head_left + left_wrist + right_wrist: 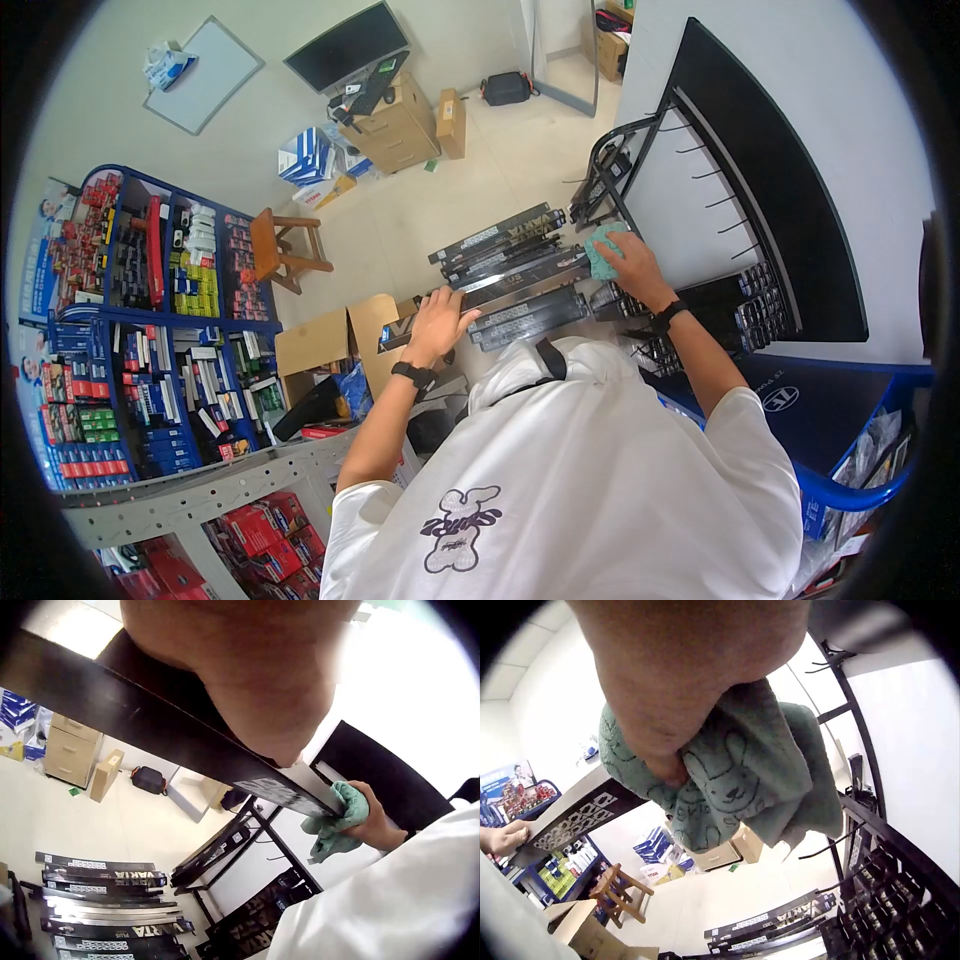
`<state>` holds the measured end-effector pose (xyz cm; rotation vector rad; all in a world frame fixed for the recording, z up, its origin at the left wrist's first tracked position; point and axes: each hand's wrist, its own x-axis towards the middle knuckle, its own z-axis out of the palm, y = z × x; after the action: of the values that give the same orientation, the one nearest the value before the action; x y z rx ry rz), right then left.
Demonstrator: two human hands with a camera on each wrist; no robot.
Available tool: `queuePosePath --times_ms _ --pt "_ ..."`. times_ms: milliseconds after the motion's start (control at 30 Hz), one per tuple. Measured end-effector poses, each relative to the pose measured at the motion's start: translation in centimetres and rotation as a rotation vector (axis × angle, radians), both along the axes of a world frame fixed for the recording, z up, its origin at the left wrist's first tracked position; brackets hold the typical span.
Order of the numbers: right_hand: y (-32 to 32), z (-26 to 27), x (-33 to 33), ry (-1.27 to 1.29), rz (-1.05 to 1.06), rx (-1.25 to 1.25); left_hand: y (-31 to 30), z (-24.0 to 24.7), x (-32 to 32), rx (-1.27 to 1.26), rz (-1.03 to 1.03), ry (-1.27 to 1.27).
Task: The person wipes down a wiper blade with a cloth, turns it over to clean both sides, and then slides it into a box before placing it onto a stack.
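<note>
A long dark narrow box (525,284) lies across the front of the body, raised above other long boxes. The left hand (437,325) grips its left part, fingers over the top; in the left wrist view this hand (247,675) covers part of the box (187,739). At the box's other end, the right hand (638,272) holds a green cloth (604,250) against it. The right wrist view shows a rabbit print on the bunched cloth (735,784), under the right hand (682,667), with the left hand (504,838) at the box's far end.
Several long boxes (528,318) marked VARTA lie below. A black rack (735,190) with hooks stands at the right. To the left are an open carton (312,345), a wooden stool (290,252) and stocked shelves (150,320). Drawers (398,130) stand beyond.
</note>
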<state>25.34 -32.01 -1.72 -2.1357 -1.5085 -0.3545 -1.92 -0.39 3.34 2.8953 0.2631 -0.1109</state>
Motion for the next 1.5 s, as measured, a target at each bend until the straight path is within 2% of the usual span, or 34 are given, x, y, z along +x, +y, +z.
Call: queuePosePath --times_ms 167,300,400,467,600,667,833,900,933,1000,1133,1167,1233,1333,1500 --pt "0.1 0.4 -0.1 0.021 -0.007 0.026 -0.3 -0.6 0.1 0.028 0.008 -0.065" --pt "0.2 0.2 0.1 -0.024 -0.033 -0.009 -0.3 -0.9 0.2 -0.042 0.062 -0.045" --pt "0.2 1.1 0.0 0.036 -0.017 -0.025 -0.4 -1.2 0.1 -0.081 0.120 -0.006" --pt "0.2 1.6 0.0 0.095 0.013 -0.078 -0.3 -1.8 0.1 -0.001 0.090 -0.135" --pt "0.1 0.6 0.4 0.040 0.031 -0.103 -0.8 -1.5 0.6 0.033 0.088 -0.205" --pt "0.2 0.6 0.2 0.116 0.040 -0.121 -1.2 -1.1 0.9 0.061 0.080 -0.244" --pt "1.2 1.9 -0.9 0.194 0.064 -0.062 -1.7 -1.0 1.7 0.125 0.101 -0.194" --pt "2.0 2.3 -1.2 0.208 0.078 -0.038 -1.9 -0.8 2.1 0.119 0.133 0.064" --pt "2.5 2.6 -1.5 0.232 0.127 -0.042 -1.7 -1.7 2.2 0.120 0.133 0.066" --pt "3.9 2.4 -2.5 0.309 0.170 -0.109 -1.2 -3.9 2.1 0.085 0.002 0.146" --pt "7.3 4.5 -5.4 0.476 0.341 -0.029 -2.2 -4.1 2.6 0.109 -0.059 0.103" --pt "8.3 4.6 -6.2 0.479 0.340 -0.027 -2.4 -4.1 2.9 0.134 -0.070 0.104" --pt "10.4 4.3 -8.0 0.408 0.466 0.006 -3.0 -3.4 3.5 0.188 -0.088 0.104" --pt "11.7 2.9 -9.0 0.326 0.355 -0.060 -3.6 -1.6 3.8 0.196 -0.063 0.068" --pt "11.9 2.0 -9.1 0.359 0.310 -0.108 -3.3 -1.1 4.2 0.268 -0.075 0.100"
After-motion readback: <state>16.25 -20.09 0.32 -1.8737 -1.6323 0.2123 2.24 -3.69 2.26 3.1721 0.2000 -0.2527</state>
